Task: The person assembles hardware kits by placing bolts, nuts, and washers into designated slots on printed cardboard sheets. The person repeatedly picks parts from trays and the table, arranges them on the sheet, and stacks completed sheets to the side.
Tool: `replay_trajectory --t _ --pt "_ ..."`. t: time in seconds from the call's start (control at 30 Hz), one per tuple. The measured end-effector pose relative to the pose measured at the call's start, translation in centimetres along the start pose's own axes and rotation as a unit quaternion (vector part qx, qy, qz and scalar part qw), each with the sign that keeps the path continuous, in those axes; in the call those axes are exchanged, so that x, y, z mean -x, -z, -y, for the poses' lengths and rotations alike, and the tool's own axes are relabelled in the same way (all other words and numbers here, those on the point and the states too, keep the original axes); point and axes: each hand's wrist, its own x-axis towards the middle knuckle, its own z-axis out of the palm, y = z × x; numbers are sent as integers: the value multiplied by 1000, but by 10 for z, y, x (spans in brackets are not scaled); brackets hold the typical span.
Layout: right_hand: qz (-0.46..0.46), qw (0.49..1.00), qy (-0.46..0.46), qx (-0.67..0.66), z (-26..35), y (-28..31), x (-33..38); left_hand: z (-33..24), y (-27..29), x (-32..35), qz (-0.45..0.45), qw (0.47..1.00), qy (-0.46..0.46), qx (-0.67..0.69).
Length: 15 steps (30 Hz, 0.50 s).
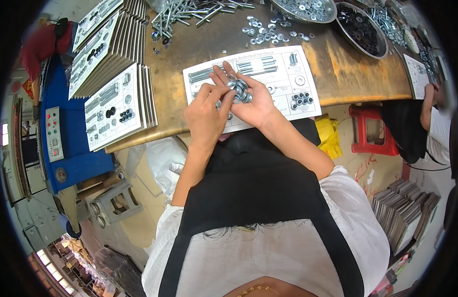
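My right hand (pixel 258 99) is palm up over a printed hardware card (pixel 308 81), cupping a small heap of shiny metal washers (pixel 240 90). From the left, my left hand (pixel 206 109) reaches across, its thumb and fingers pinched together at the edge of the heap. What lies between those fingertips is hidden. A small shiny ring shows under the left palm, and I cannot tell whether it is held or printed on the card. The card lies flat at the table's near edge, with bolts, nuts and a washer pictured on it.
Stacked printed cards (pixel 115 111) stand at the left of the worn table (pixel 169 89). Long bolts (pixel 182 17) and loose washers (pixel 268 32) lie beyond my hands. Metal bowls hold silver washers (pixel 305 7) and black washers (pixel 360 29). Another person's hand (pixel 429 94) is at the right.
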Motion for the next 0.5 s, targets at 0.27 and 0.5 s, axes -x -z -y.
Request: replay_trajectory --t 0.27,0.5 --pt "7 996 0 86 -1 2 7 -20 12 2 82 996 15 -34" --pt "19 995 0 102 -4 9 5 -22 9 4 55 996 -5 -63"
